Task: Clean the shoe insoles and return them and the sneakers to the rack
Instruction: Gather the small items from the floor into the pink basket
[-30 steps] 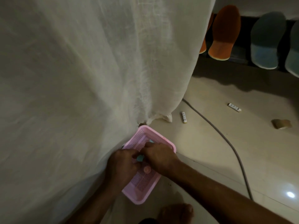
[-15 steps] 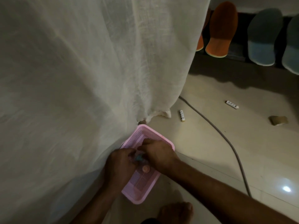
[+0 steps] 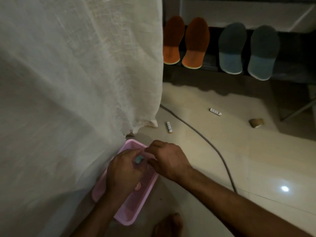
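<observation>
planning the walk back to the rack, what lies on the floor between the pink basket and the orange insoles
In the head view, a battery and a grey cable lie on the floor between the pink basket and the orange insoles; the curtain hem hangs alongside.

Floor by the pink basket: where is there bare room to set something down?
Bare tile lies right of the cable, below the tape roll. A smaller free patch sits between the two batteries. It is crowded at the pink basket, where the left hand and right hand work against the curtain.
</observation>
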